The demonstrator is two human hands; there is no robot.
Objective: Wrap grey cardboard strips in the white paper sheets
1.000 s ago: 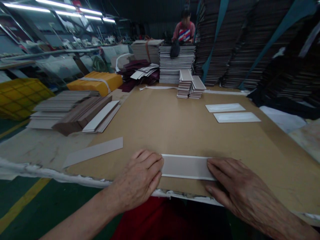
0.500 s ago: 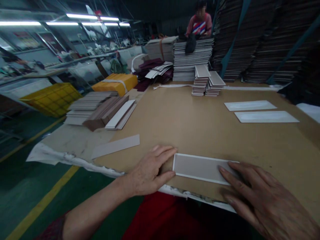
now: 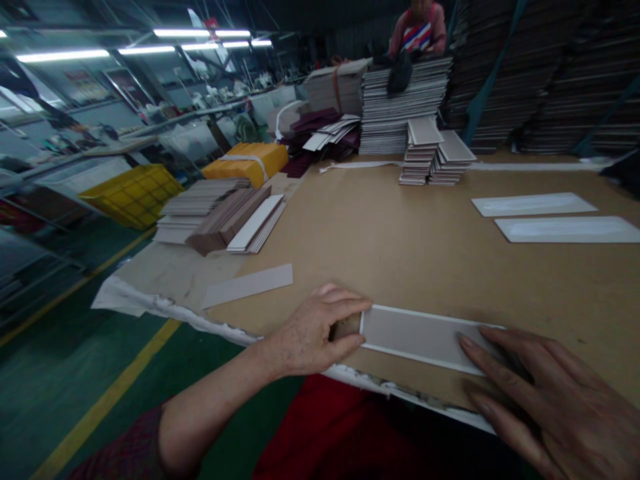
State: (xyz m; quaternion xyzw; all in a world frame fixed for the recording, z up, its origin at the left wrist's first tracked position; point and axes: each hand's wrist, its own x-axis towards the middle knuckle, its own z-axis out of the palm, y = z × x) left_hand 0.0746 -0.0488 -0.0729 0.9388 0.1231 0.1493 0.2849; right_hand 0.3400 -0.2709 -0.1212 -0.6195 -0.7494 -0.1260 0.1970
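A long grey panel with a white border [image 3: 415,337] lies flat near the front edge of the table. My left hand [image 3: 320,327] holds its left end, with the thumb at the near corner and the index finger at the far corner. On its right part rest the outstretched fingers of my right hand [image 3: 545,393], the thumb spread apart below the near edge. That hand covers the panel's right end. To the left of my left hand, a loose grey strip [image 3: 250,285] lies on the table.
Stacked grey boards [image 3: 200,207], brown pieces [image 3: 230,217] and white-faced panels [image 3: 257,223] stand at left. Two white panels [image 3: 535,203] [image 3: 570,229] lie at right. Small panel piles [image 3: 420,157] and a tall stack [image 3: 400,107] stand behind, a person [image 3: 417,33] beyond. A yellow crate [image 3: 133,197] is left.
The whole view has shifted, so the scene sits further right and slightly higher. Both hands keep nearly the same place on the grey panel.
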